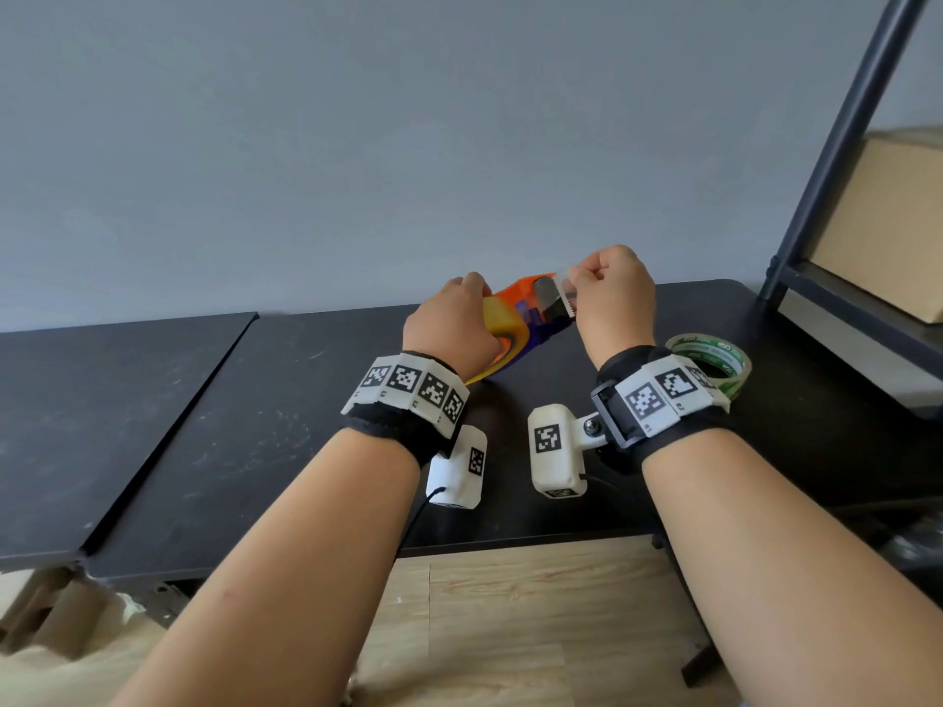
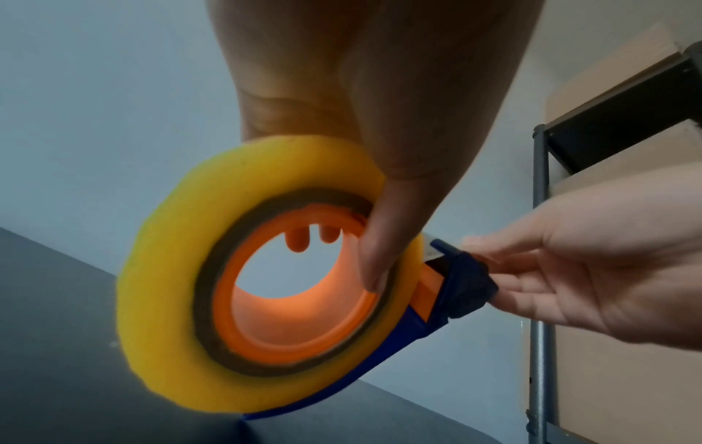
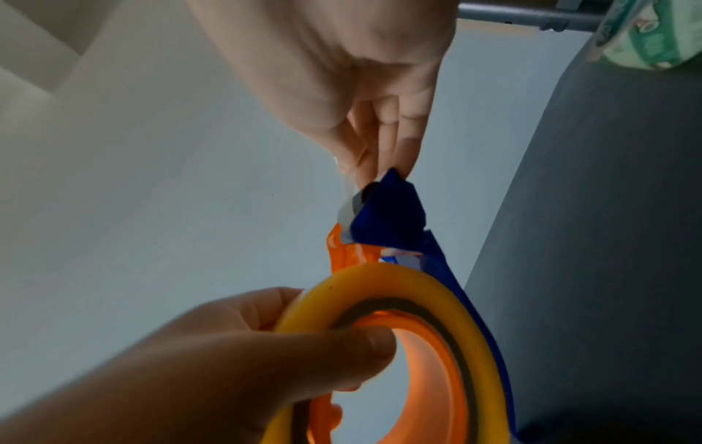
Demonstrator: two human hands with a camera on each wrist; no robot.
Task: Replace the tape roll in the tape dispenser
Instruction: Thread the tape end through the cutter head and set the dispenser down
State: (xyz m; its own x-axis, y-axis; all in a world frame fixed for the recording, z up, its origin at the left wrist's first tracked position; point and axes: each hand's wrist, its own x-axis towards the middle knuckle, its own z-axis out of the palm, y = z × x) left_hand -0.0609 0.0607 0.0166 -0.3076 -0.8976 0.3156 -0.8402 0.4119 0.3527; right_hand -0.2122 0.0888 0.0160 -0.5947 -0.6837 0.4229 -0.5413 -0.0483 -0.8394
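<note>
An orange and blue tape dispenser (image 1: 530,318) is held above the black table (image 1: 265,426). A yellow tape roll (image 2: 167,288) sits on its orange hub (image 2: 296,330). My left hand (image 1: 454,318) grips the roll and the dispenser, thumb (image 2: 383,246) across the roll's inner rim. My right hand (image 1: 610,293) pinches the clear tape end (image 1: 561,283) at the dispenser's blade end (image 3: 383,216). The same roll (image 3: 383,297) and left thumb (image 3: 342,345) fill the lower right wrist view. A second roll, clear with green print (image 1: 714,362), lies on the table behind my right wrist.
A dark metal shelf frame (image 1: 842,145) stands at the right with a cardboard box (image 1: 888,222) on it. A second black tabletop (image 1: 92,426) adjoins on the left. Wooden floor (image 1: 510,630) shows below the table's front edge.
</note>
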